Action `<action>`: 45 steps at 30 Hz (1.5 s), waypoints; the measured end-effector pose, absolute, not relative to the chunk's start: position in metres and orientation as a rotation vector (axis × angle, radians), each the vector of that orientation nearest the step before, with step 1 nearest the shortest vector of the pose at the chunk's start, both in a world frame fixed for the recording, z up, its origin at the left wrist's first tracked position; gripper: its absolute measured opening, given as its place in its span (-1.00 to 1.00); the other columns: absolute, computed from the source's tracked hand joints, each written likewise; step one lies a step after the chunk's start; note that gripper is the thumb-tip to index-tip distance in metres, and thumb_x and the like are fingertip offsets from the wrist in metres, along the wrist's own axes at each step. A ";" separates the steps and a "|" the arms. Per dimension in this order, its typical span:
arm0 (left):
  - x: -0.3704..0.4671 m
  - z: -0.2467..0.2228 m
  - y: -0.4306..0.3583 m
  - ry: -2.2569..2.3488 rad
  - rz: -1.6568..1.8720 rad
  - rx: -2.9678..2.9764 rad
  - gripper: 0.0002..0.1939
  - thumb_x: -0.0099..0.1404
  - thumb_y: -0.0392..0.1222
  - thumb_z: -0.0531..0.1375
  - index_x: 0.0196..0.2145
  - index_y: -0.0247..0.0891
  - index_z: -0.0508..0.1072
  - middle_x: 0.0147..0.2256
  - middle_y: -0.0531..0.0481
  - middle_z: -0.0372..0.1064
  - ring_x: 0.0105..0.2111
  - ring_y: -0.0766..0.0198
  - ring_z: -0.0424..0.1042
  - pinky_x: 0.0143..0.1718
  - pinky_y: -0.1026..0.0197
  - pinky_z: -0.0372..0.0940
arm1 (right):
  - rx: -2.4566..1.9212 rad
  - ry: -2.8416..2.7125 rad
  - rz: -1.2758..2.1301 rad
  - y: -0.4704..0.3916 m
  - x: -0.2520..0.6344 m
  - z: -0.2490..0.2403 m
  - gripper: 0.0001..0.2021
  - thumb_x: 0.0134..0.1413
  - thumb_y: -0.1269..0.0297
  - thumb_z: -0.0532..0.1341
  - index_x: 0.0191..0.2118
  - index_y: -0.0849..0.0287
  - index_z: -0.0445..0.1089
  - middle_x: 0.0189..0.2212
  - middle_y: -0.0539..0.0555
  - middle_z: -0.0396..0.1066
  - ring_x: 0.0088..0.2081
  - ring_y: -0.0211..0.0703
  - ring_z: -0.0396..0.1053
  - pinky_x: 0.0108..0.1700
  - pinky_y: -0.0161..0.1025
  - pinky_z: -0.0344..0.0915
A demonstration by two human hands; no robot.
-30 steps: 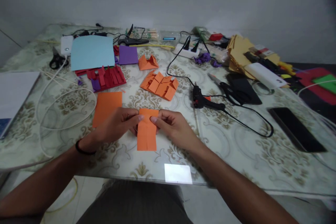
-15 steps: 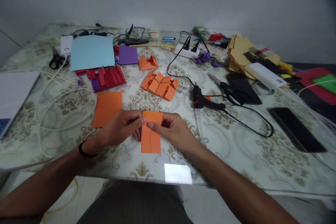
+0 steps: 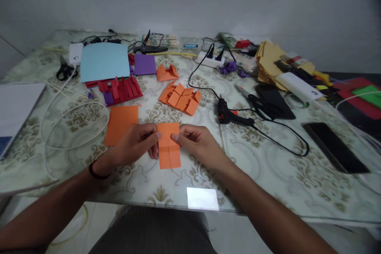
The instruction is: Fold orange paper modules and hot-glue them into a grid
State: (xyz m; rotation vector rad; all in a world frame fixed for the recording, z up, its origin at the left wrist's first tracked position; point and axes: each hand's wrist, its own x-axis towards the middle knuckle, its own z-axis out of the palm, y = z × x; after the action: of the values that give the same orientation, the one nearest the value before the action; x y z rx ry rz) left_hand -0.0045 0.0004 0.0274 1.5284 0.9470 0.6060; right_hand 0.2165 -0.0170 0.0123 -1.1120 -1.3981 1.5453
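Between my two hands is a folded orange paper (image 3: 169, 154), a narrow upright rectangle with a seam down its middle and a crease across it. My left hand (image 3: 143, 141) pinches its left edge, thumb on top. On the opposite edge my right hand (image 3: 195, 141) grips it between thumb and fingers. A flat orange sheet (image 3: 120, 123) lies partly under my left hand. Beyond the hands sit a cluster of folded orange pieces (image 3: 181, 98) and a smaller orange folded piece (image 3: 167, 73).
Right of the hands lie a black glue gun (image 3: 235, 117) with its cord, scissors (image 3: 258, 103) and a phone (image 3: 335, 147). Red folded pieces (image 3: 122, 90), a light blue sheet (image 3: 105, 61) and a purple square (image 3: 144, 64) are further back. A white cable (image 3: 44, 139) loops on the left.
Both thumbs have moved apart from the paper's middle toward its side edges. The folded orange paper has shifted slightly left and up.
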 end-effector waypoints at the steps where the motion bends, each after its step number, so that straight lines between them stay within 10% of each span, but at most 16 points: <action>1: -0.005 0.028 0.001 0.959 0.593 1.533 -0.65 0.44 -0.04 0.18 -0.45 -0.28 0.37 -0.56 0.00 0.51 -0.57 0.30 0.54 -0.52 0.33 0.39 | -1.125 -1.405 1.531 -0.017 0.217 0.012 -0.55 0.09 -0.10 0.44 -0.48 0.17 0.36 -0.55 -0.09 0.21 -0.49 -0.31 0.08 -0.43 -0.29 0.05; 15: -0.007 0.022 0.000 1.024 0.650 1.650 -0.53 0.33 0.06 0.31 -0.58 -0.27 0.32 -0.62 0.16 -0.03 -0.58 0.43 -0.06 -0.60 0.29 -0.15 | -1.089 -1.635 1.354 -0.021 0.216 0.014 -0.67 0.29 0.06 0.30 -0.44 0.16 0.47 -0.52 -0.03 0.42 -0.44 -0.23 0.31 -0.34 -0.25 0.21; 26: -0.005 0.029 -0.003 1.017 0.612 1.849 -0.48 0.48 0.01 0.13 -0.59 -0.25 0.13 -0.57 0.14 -0.15 -0.57 0.41 -0.10 -0.56 0.26 -0.16 | -1.050 -1.501 1.373 -0.021 0.216 0.013 -0.73 0.20 0.10 0.39 -0.42 0.15 0.45 -0.51 -0.04 0.40 -0.45 -0.25 0.27 -0.38 -0.26 0.17; 45: -0.006 0.020 0.004 1.082 0.698 1.424 -0.67 0.21 0.03 0.44 -0.47 -0.31 0.60 -0.52 -0.01 0.55 -0.49 0.30 0.50 -0.46 0.34 0.33 | -1.124 -1.377 1.517 -0.017 0.213 0.007 -0.62 0.14 -0.10 0.41 -0.37 0.17 0.50 -0.50 -0.03 0.43 -0.44 -0.25 0.31 -0.33 -0.26 0.22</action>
State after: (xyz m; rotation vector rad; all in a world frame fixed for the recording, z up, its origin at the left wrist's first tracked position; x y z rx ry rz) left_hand -0.0062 0.0041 0.0204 1.4241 1.0820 0.6981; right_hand 0.2126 -0.0165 0.0074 -1.1237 -1.3767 1.5172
